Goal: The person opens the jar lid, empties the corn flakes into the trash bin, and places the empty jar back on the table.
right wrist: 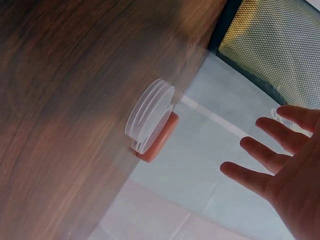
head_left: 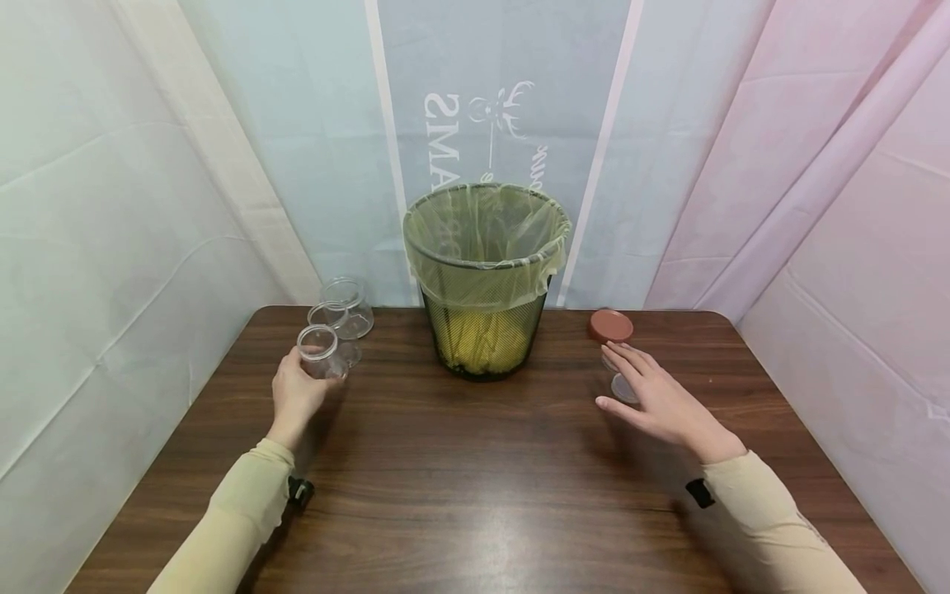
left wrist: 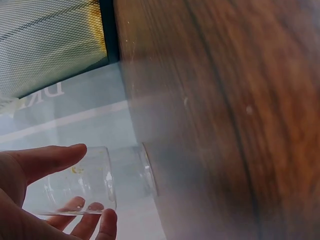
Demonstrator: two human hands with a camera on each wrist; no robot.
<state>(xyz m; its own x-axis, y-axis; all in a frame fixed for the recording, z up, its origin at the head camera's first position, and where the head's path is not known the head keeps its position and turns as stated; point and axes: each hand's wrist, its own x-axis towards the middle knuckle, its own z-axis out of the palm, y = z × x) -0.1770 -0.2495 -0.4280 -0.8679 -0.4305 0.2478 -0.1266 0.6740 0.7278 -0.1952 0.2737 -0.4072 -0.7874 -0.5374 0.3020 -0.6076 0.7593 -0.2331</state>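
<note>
On the table's left side, my left hand (head_left: pixel 298 396) grips a clear, lidless jar (head_left: pixel 319 363) between thumb and curled fingers. In the left wrist view, the jar (left wrist: pixel 82 177) is held off the table. Just behind it stand a second clear jar (head_left: pixel 331 315) and a wider clear jar (head_left: pixel 355 318). At the right, my right hand (head_left: pixel 664 400) hovers with its fingers spread, holding nothing. Under and beyond its fingertips lie a reddish-brown lid (head_left: pixel 611 325) and a translucent lid (head_left: pixel 625 388). The right wrist view shows several translucent lids (right wrist: pixel 150 110) near the reddish lid (right wrist: pixel 160 140).
A black mesh waste bin (head_left: pixel 486 330) with a yellowish liner bag (head_left: pixel 482 285) stands at the back middle, between the two hands. Pale cloth curtains (head_left: pixel 505 49) surround the wooden table (head_left: pixel 445 470) at the back and on both sides.
</note>
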